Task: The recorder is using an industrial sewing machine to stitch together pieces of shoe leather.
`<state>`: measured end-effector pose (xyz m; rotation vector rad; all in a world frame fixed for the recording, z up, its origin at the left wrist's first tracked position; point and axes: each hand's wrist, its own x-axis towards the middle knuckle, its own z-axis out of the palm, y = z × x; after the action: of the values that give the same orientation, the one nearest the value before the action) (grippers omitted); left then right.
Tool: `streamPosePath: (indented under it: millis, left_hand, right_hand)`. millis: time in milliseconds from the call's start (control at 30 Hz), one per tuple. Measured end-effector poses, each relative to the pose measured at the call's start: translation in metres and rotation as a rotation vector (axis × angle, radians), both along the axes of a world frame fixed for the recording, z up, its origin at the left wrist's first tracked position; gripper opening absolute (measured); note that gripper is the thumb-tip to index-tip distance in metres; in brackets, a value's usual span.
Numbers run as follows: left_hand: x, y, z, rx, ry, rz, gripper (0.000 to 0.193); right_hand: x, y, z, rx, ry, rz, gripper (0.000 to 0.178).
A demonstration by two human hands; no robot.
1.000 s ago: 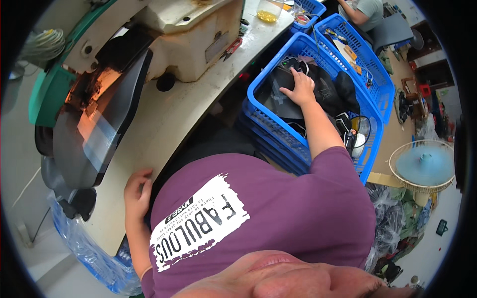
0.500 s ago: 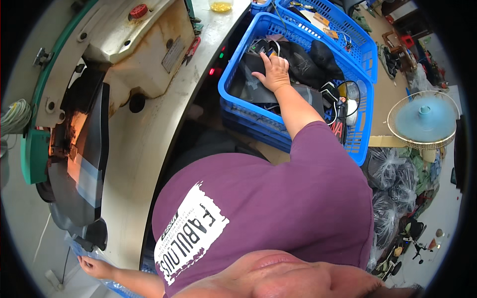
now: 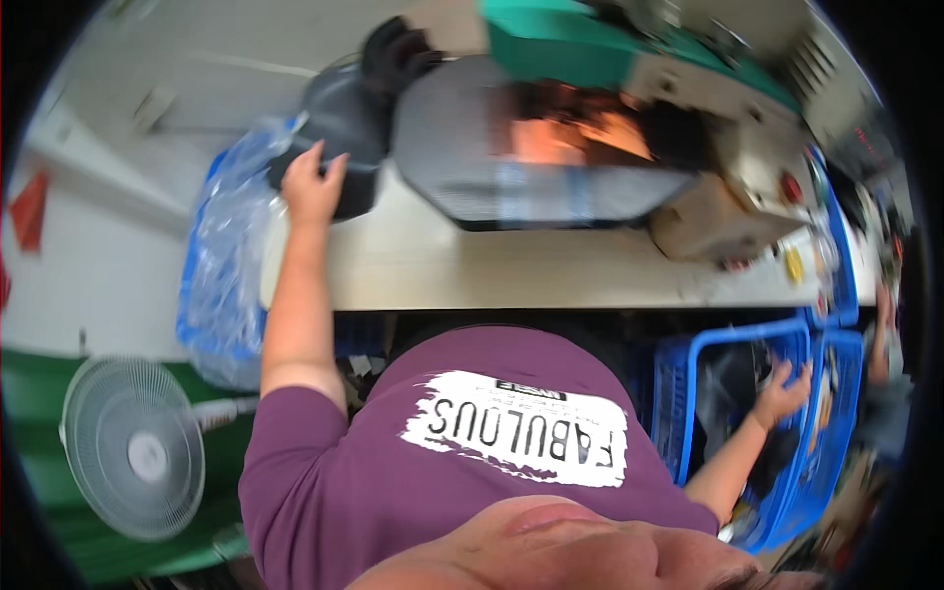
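The wide grey plate with clipped corners is smeared by blur. The green-and-cream metal machine is cut off at the upper edge. Whether the bare left grip touches the black moulded piece cannot be told. The bare right grip partly hides indistinct dark contents. A blurred co-worker is too small to make out.

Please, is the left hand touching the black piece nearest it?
Cannot tell: in the head view, the left hand overlaps the black piece, but no contact or gap shows plainly.
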<state>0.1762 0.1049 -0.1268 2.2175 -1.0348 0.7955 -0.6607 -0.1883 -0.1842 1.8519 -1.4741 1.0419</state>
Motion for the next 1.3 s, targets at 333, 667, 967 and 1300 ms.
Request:
streamPosePath:
  millis: [333,667,967,1300]
  left_hand:
    - [-0.008,0.027,0.043,-0.731,0.995,-0.325,0.062]
    - [-0.026,0.163,0.061,-0.076,1.248,-0.277,0.046]
    - [-0.105,0.072,0.024,0.149,0.001,-0.116,0.066]
    - [-0.017,0.025,0.008,-0.378,0.438,-0.013,0.035]
  right_hand:
    - [0.257,0.033,0.125,-0.198,-0.257,0.839,0.038]
    - [0.345,0.096,0.141,-0.119,-0.086,1.395,0.027]
    - [0.374,0.115,0.132,0.033,-0.094,1.502,0.030]
    - [0.351,0.113,0.136,0.028,-0.116,1.447,0.037]
